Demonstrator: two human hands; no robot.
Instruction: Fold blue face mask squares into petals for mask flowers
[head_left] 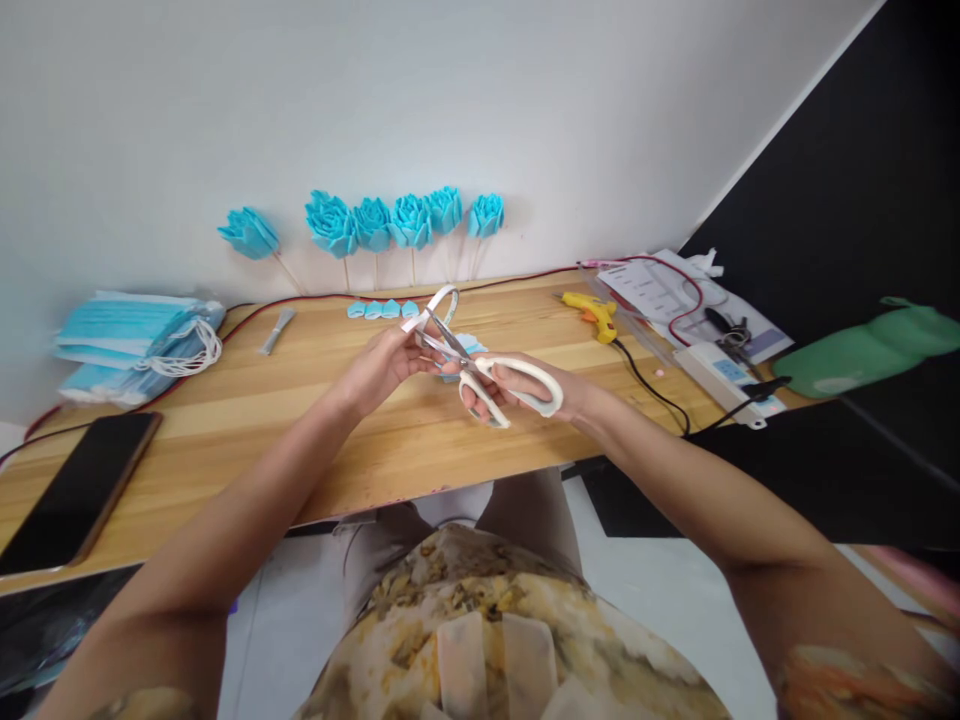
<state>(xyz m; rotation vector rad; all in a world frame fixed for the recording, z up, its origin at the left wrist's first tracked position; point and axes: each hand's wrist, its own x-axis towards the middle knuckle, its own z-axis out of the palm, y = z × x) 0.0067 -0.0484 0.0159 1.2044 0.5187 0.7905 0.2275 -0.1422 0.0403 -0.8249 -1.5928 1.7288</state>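
My right hand grips a pair of scissors by the white handles, fingers through the loops. The blades point up and left, spread at a white looped strip. Pinched in my left hand is that strip, its curl rising above the fingers; its exact kind I cannot make out. Light blue pieces lie on the table, partly hidden behind the scissors and hands. Just beyond my left hand, small blue petals sit in a row.
Blue paper-like flowers on sticks lean along the wall. Folded face masks and a phone lie left on the wooden table. At right are a yellow glue gun, papers, a power strip and a green bottle.
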